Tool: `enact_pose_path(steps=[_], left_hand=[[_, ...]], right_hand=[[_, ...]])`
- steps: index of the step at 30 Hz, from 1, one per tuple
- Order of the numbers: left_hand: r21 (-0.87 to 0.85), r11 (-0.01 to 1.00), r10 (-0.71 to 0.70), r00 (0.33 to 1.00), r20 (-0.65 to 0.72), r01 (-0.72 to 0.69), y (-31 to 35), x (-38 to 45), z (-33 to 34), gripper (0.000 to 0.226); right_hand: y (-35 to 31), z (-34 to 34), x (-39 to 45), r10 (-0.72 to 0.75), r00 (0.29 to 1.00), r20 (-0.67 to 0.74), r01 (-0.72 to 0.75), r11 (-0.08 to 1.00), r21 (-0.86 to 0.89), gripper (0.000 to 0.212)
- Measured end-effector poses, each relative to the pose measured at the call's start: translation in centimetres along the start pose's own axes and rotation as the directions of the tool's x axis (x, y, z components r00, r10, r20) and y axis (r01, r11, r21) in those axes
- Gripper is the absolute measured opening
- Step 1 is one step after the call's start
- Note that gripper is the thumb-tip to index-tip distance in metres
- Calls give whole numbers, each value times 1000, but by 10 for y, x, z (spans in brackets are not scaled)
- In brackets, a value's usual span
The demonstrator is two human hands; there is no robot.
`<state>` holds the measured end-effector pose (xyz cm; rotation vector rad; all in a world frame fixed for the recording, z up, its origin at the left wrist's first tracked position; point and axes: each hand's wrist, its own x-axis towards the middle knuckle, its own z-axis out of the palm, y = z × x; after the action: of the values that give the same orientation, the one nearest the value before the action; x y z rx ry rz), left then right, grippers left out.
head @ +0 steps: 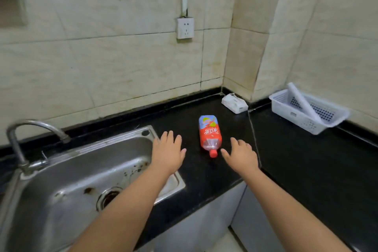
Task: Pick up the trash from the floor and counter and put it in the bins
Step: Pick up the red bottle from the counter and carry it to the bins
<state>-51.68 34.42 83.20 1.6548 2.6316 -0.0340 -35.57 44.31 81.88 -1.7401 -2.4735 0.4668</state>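
An empty plastic bottle with a red label and red cap lies on its side on the black counter, cap toward me. My left hand hovers open just left of it, over the sink's right rim. My right hand is open just right of the cap, fingers spread, not touching the bottle. A crumpled white carton lies in the counter's back corner. No bin is in view.
A steel sink with a faucet fills the left. A white plastic basket holding a white roll stands on the right counter by the wall. A wall socket sits above. Cabinet fronts and floor show below the counter edge.
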Motion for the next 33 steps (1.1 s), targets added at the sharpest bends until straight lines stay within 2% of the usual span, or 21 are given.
enact_pose_path(steps=[4,7,12,14,16,21,25,26,28,30,31,33], left_hand=[[-24,999,-37,996,78,39,-25,51,20,53],[-46,997,-55,992,115,60,-47,100,37,53],[-22,1000,-15,987,159,19,-63,160,61,54],[-50,999,11,980,197,-1,-65,182,65,53],[-68,997,50,973,226,-36,-61,201,70,53],[-62,989,148,966,211,-137,-23,227,77,54],[-78,945,325,935,145,-317,59,232,59,54],[-104,919,390,912,124,-379,86,227,52,54],[-140,821,566,821,77,-553,168,199,36,55],[-169,777,619,785,23,-607,201,187,24,55],[-178,709,693,721,-3,-683,233,168,18,55],[-203,532,834,550,-45,-822,299,112,8,56]], right_hand=[[-27,33,65,7,994,110,-12,999,41,62],[-43,56,115,53,992,112,-57,998,28,73],[-54,84,170,195,970,149,-201,979,29,94],[-56,95,182,193,973,128,-194,981,-1,97],[-54,101,185,194,975,108,-201,978,52,95],[-26,84,177,236,969,76,-248,920,304,89],[40,32,141,295,955,13,-279,885,374,109],[63,20,126,332,943,-25,-295,869,396,111],[122,-5,73,433,893,-120,-344,831,438,112],[144,-19,49,418,899,-128,-331,843,424,111],[164,-28,19,458,877,-147,-364,831,420,111],[205,-44,-58,575,792,-207,-446,776,446,111]])
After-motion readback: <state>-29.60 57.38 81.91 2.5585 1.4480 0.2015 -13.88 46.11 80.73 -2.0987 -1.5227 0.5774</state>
